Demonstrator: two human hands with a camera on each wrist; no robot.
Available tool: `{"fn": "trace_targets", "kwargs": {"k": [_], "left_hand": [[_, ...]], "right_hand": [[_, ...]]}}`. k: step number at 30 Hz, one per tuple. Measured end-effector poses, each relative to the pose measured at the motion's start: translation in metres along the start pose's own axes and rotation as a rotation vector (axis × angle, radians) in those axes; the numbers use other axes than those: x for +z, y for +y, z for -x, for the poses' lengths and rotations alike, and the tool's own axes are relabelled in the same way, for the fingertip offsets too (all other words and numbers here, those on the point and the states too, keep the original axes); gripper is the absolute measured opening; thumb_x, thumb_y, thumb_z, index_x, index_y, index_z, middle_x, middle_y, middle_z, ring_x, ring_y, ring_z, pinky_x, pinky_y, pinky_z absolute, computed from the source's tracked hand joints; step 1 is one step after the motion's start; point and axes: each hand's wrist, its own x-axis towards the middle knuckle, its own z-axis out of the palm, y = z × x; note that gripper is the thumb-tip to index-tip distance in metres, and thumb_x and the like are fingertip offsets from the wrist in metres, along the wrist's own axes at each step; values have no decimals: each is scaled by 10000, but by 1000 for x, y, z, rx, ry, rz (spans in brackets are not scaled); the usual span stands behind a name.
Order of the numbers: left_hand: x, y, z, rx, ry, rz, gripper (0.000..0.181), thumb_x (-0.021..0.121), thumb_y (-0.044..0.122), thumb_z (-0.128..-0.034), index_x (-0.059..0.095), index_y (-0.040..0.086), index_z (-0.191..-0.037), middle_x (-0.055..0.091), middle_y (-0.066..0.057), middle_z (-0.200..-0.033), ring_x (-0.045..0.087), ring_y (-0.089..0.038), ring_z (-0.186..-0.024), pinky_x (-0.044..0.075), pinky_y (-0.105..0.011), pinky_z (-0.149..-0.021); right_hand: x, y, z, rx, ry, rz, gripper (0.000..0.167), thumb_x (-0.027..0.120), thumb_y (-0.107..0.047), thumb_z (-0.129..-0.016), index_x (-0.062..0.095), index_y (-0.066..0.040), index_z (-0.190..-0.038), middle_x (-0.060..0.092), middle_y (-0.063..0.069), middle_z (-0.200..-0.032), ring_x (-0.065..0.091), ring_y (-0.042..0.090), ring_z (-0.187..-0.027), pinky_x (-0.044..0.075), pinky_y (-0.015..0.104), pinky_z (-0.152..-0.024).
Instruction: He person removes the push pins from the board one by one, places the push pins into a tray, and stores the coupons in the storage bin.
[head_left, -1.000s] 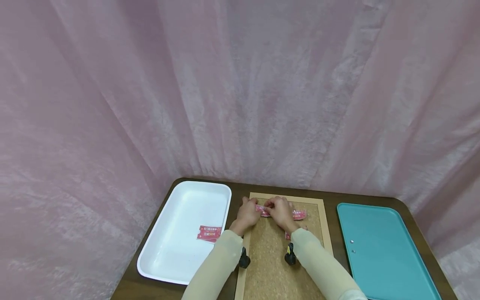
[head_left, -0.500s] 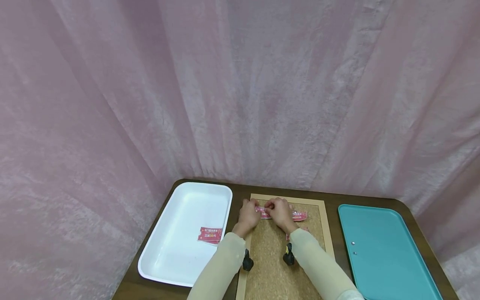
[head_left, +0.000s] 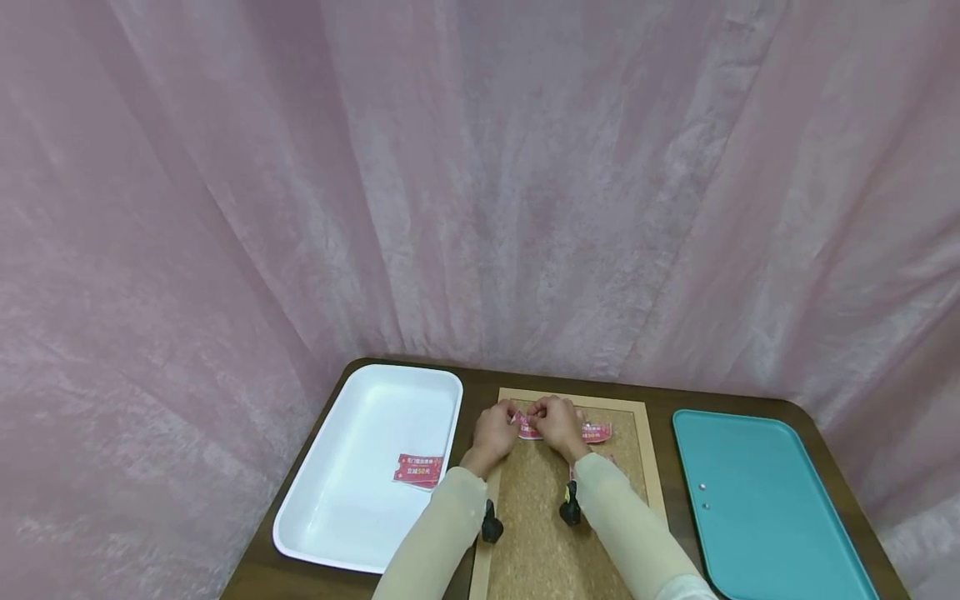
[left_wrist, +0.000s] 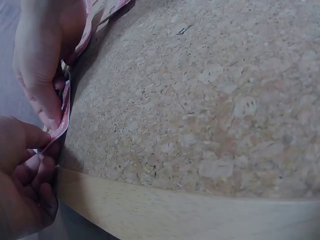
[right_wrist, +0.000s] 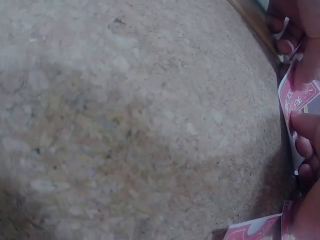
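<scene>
A pink-and-white paper coupon (head_left: 528,428) is held over the top left of a wood-framed cork board (head_left: 534,508). My left hand (head_left: 494,431) pinches its left end between thumb and finger. My right hand (head_left: 557,426) pinches it farther right and covers part of it. In the left wrist view the coupon (left_wrist: 64,117) bends between both hands and stands partly off the cork. Seen from the right wrist, its printed face (right_wrist: 295,97) curves between the fingertips. Just right of my right hand, another coupon (head_left: 597,432) lies on the board.
A further coupon (head_left: 572,472) lies lower on the board, mostly hidden by the right forearm. To the left, a white tray (head_left: 315,508) contains coupons (head_left: 418,469). A teal tray (head_left: 772,500) on the right has two small silvery pieces (head_left: 702,486) near its left edge.
Both hands keep their pinch on the coupon. My right hand has shifted very slightly left, and the coupon between the hands looks more bent than before.
</scene>
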Motion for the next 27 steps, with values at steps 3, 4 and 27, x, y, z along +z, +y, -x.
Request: {"fn": "trace_targets", "kwargs": {"k": [3, 4, 27], "left_hand": [[2, -2, 1, -13, 5, 15, 97, 745, 90, -933, 701, 45, -1006, 712, -94, -867, 659, -275, -789, 530, -430, -699], [2, -2, 1, -14, 10, 24, 98, 749, 87, -925, 700, 45, -998, 716, -97, -864, 666, -286, -793, 534, -439, -702], [4, 3, 0, -49, 47, 109, 302, 786, 36, -892, 688, -5, -1175, 762, -149, -913, 696, -313, -855, 555, -468, -792]], "right_hand": [[2, 2, 0, 0, -1, 0, 97, 852, -151, -881, 778, -184, -827, 708, -67, -736, 615, 207, -844, 345, 504, -855], [2, 2, 0, 1, -2, 1, 98, 853, -151, -878, 778, -186, -825, 707, -69, -735, 614, 205, -848, 345, 505, -853], [-8, 0, 1, 33, -45, -65, 67, 840, -109, -878, 785, -142, -861, 687, -40, -723, 565, 216, -891, 304, 566, -936]]}}
